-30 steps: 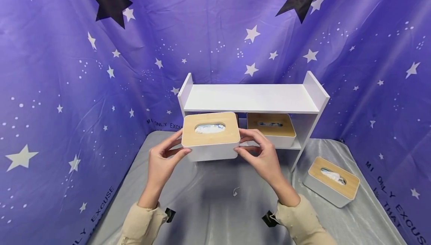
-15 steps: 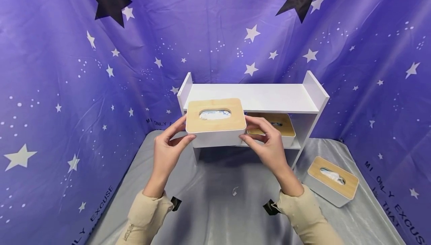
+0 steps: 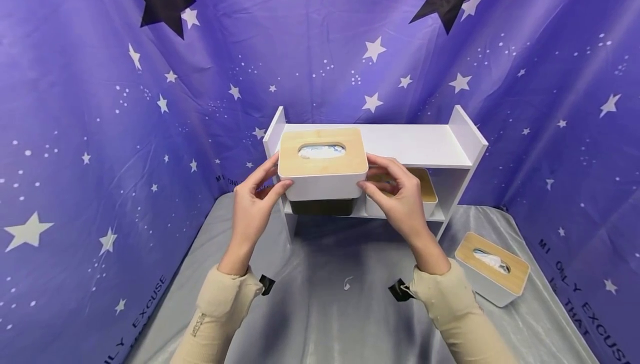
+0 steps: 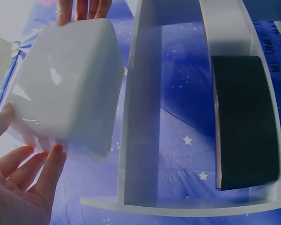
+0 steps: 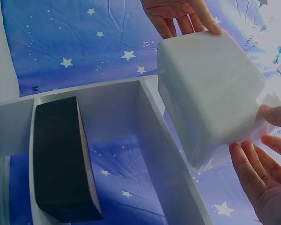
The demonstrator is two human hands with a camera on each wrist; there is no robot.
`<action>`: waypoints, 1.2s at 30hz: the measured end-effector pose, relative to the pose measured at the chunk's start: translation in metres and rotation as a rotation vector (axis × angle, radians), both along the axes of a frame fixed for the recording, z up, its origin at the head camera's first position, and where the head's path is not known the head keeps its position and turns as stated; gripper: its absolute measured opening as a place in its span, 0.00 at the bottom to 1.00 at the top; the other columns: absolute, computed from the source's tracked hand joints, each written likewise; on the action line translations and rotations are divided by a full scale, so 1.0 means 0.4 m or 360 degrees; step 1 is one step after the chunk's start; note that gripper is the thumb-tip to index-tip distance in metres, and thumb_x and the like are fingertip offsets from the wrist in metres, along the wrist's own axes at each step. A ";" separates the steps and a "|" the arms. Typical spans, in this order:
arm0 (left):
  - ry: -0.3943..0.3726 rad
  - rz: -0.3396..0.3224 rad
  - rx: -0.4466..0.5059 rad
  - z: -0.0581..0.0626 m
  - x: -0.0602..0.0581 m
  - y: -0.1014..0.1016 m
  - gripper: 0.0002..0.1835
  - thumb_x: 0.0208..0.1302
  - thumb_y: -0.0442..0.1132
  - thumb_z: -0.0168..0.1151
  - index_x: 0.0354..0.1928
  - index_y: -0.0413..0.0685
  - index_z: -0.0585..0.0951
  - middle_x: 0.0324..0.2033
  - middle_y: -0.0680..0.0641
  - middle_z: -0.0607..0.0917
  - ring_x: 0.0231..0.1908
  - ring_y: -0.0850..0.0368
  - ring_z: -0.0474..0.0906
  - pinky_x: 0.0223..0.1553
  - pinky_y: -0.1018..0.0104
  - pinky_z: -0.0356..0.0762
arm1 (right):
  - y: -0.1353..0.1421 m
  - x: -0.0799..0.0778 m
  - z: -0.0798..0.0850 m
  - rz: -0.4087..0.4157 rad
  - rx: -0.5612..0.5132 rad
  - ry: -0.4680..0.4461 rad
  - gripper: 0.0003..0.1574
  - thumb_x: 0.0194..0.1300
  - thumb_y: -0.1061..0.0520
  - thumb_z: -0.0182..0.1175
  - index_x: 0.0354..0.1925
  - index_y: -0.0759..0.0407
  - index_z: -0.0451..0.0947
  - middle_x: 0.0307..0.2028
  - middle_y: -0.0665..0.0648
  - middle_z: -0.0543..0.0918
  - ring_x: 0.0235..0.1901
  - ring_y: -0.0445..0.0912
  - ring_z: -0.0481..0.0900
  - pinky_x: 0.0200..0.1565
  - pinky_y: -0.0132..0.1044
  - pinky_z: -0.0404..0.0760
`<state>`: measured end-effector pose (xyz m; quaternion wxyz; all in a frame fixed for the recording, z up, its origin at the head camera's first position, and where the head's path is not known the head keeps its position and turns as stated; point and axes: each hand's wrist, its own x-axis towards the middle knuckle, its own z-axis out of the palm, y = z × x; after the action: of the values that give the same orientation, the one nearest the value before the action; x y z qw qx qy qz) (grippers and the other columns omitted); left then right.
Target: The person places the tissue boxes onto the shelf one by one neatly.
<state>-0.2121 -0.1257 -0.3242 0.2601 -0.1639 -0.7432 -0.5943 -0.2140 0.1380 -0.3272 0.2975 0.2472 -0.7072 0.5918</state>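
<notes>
Between my two hands is a white tissue box (image 3: 325,187) with a light wooden lid and an oval slot showing tissue. My left hand (image 3: 250,203) grips its left end, thumb at the front; my right hand (image 3: 402,200) holds the right end likewise. In the head view the box overlaps the left part of a white shelf's top board (image 3: 412,144). Both wrist views show the box's white body (image 4: 61,84) raised clear of that board. A dark box (image 3: 322,207) stands on the lower shelf, partly hidden behind the held box.
A second tissue box (image 3: 429,193) sits on the lower shelf at right, partly behind my right hand. Another tissue box (image 3: 492,267) lies angled on the grey cloth at right. The shelf has raised side panels (image 3: 468,136). A small white scrap (image 3: 347,283) lies on the cloth.
Both hands have carried the tissue box upward and slightly right, from before the lower shelf to the top board's level. The dark box has come into sight beneath it.
</notes>
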 end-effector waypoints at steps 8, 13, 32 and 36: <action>0.0017 0.0027 -0.0058 0.022 -0.036 0.011 0.28 0.63 0.43 0.70 0.66 0.58 0.78 0.60 0.50 0.83 0.56 0.56 0.83 0.50 0.74 0.83 | 0.002 -0.029 0.024 -0.0048 0.0020 -0.0051 0.31 0.56 0.73 0.69 0.59 0.65 0.79 0.52 0.62 0.83 0.43 0.34 0.83 0.44 0.24 0.85; 0.0036 0.0004 -0.0048 0.030 -0.057 0.017 0.27 0.65 0.43 0.69 0.66 0.58 0.77 0.61 0.50 0.82 0.57 0.57 0.82 0.54 0.63 0.84 | 0.002 -0.045 0.032 -0.0092 0.0046 -0.0075 0.31 0.58 0.71 0.69 0.60 0.63 0.78 0.54 0.62 0.83 0.44 0.33 0.83 0.45 0.23 0.85; -0.0009 0.0048 -0.0037 0.047 -0.136 0.046 0.26 0.68 0.44 0.65 0.67 0.52 0.76 0.64 0.46 0.80 0.61 0.49 0.80 0.55 0.49 0.83 | -0.004 -0.107 0.047 -0.0221 0.0074 -0.0159 0.27 0.64 0.62 0.67 0.62 0.58 0.78 0.56 0.60 0.83 0.48 0.45 0.83 0.44 0.20 0.83; -0.0005 0.0057 -0.0026 0.048 -0.151 0.049 0.26 0.68 0.45 0.65 0.67 0.53 0.76 0.63 0.44 0.80 0.60 0.48 0.81 0.57 0.50 0.83 | -0.005 -0.122 0.049 -0.0215 0.0059 -0.0158 0.27 0.64 0.63 0.67 0.62 0.60 0.78 0.55 0.61 0.83 0.48 0.48 0.83 0.43 0.19 0.83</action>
<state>-0.2725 -0.1059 -0.3052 0.2681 -0.1517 -0.7511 -0.5839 -0.2627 0.1361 -0.3077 0.2966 0.1748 -0.7470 0.5687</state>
